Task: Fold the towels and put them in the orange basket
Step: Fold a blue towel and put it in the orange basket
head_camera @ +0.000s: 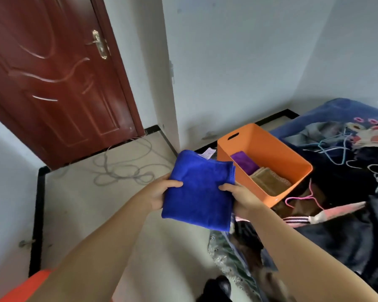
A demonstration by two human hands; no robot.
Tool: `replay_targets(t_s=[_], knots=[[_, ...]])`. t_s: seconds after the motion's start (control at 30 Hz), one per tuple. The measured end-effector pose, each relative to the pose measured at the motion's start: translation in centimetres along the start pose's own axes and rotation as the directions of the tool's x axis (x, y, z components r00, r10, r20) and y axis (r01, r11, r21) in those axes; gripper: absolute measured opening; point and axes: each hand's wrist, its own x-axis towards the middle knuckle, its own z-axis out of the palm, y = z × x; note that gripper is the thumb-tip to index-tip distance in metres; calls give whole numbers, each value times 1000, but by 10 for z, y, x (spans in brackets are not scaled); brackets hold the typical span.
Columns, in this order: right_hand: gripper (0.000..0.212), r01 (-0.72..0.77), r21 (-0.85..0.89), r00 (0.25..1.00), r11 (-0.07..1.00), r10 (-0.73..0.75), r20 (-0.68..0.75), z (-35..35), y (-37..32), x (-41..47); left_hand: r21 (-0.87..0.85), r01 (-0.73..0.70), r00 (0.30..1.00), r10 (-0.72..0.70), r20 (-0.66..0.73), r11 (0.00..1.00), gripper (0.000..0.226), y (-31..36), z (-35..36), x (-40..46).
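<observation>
A folded blue towel (200,188) with a white tag at its far edge is held up in the air over the floor. My left hand (159,192) grips its left edge, thumb on top. My right hand (240,196) grips its right edge the same way. The orange basket (277,155) stands just to the right of the towel, on the bed's edge. Inside it lie a folded purple towel (243,161) and a folded tan towel (268,179).
A bed (336,214) at the right is heaped with dark clothes, coloured hangers and a pink striped cloth (327,214). A grey cable (122,168) coils on the tiled floor before a red-brown door (59,83). White walls stand behind the basket.
</observation>
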Motion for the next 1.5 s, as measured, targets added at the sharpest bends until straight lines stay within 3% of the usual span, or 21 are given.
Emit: replay_targets(t_s=[0.23,0.37,0.47,0.6,0.7,0.87,0.93,1.17,1.27,1.4,1.5], knots=[[38,76,94,988,993,-63,-139,-67,-82,88,74,33,996,-39,76,997,35,70,50,154],[31,96,125,970,988,-65,-235,-99,-128,129,195,34,994,-54,99,980,32,110,84,232],[26,102,161,944,982,-45,-326,-127,-145,159,332,47,989,-91,117,942,42,126,108,290],[28,60,233,897,971,50,-440,-180,-131,214,578,105,975,-199,101,809,50,116,139,383],[32,-3,276,843,961,151,-516,-219,-108,260,754,128,968,-247,47,644,63,85,151,455],[38,-13,356,733,935,251,-632,-256,-54,331,879,167,973,-217,-75,446,59,36,156,532],[35,2,381,682,924,278,-676,-259,-36,351,902,182,974,-200,-109,393,61,20,154,552],[35,-38,382,527,923,344,-778,-268,9,389,871,234,968,-191,-166,432,55,-29,144,588],[29,-71,368,496,927,353,-793,-272,20,397,900,226,968,-187,-165,374,50,-42,137,596],[26,-137,332,497,933,354,-792,-270,17,397,940,209,964,-219,-151,270,69,-40,141,589],[13,-237,215,487,947,307,-818,-262,-11,383,940,204,966,-210,-149,274,72,-26,149,575]])
